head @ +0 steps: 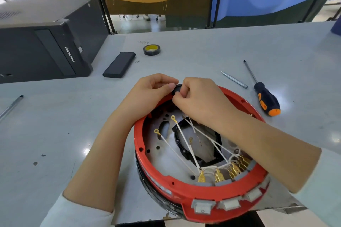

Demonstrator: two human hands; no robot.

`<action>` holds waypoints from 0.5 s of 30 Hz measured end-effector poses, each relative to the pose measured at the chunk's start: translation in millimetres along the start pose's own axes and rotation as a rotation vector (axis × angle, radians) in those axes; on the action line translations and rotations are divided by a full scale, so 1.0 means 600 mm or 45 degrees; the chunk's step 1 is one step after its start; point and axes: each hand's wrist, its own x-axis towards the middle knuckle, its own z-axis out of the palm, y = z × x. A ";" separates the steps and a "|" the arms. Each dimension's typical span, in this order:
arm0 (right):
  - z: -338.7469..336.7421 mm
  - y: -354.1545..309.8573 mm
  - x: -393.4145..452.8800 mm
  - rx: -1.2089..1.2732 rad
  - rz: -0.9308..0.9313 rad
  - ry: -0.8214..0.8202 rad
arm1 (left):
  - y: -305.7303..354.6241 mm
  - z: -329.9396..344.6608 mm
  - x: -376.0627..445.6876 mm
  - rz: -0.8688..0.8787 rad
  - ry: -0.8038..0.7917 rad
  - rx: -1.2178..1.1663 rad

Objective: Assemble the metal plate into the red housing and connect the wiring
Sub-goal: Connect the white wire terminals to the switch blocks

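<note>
Nearest, at the table's (55,116) front edge: a round red housing (156,177), tilted slightly, open side up, with grey switches (203,206) along its near rim. Inside it, lying flat against the bottom, the metal plate (166,160) with holes and a dark-edged opening in the middle. Near right inside the rim, a row of brass connectors (219,175), with thin white wires (184,140) fanning out over the plate toward the far left and ending in small brass ring ends, all loose.

Farther on, both forearms in pale sleeves reaching in from the near side, meeting at the housing's far rim. Left hand (149,90) curled, thumb and fingers pinching a small black part (178,87) on that rim. Right hand (199,97) curled too, fingertips pinching the same black part from the right.

Beyond, to the right of the housing: a black-and-orange screwdriver (265,97) and a loose metal bit (234,79). Far left of the hands: a flat black block (119,64), a tiny screw beside it, then a roll of black tape (151,49). At the left edge, a thin metal rod (11,105). Farthest left, a black computer case (42,49) lying on its side.
</note>
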 end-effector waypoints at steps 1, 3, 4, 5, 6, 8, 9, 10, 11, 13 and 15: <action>-0.005 -0.002 -0.002 -0.026 -0.021 0.009 | 0.002 0.000 -0.002 0.006 -0.012 -0.028; -0.020 -0.004 -0.007 -0.113 -0.090 0.013 | 0.005 0.000 -0.007 0.031 -0.041 -0.039; -0.030 -0.004 -0.010 -0.155 -0.125 0.016 | 0.007 0.000 -0.011 0.045 -0.049 0.008; -0.041 -0.003 -0.012 -0.181 -0.149 0.030 | 0.009 -0.001 -0.016 0.060 -0.053 0.070; -0.054 -0.001 -0.014 -0.190 -0.156 0.049 | 0.011 -0.001 -0.021 0.071 -0.055 0.123; -0.079 0.009 -0.020 -0.155 -0.162 0.084 | 0.015 -0.003 -0.035 0.077 -0.032 0.178; -0.091 0.018 -0.024 -0.117 -0.175 0.093 | 0.016 -0.005 -0.041 0.069 0.004 0.200; -0.100 0.028 -0.027 -0.087 -0.187 0.099 | 0.016 -0.007 -0.047 0.052 0.056 0.218; -0.106 0.039 -0.031 -0.080 -0.183 0.100 | 0.015 -0.009 -0.052 0.026 0.127 0.218; -0.110 0.064 -0.038 -0.120 -0.088 0.092 | 0.011 -0.010 -0.064 -0.053 0.316 0.158; -0.110 0.082 -0.046 -0.178 0.109 0.033 | 0.008 -0.004 -0.080 -0.141 0.485 0.053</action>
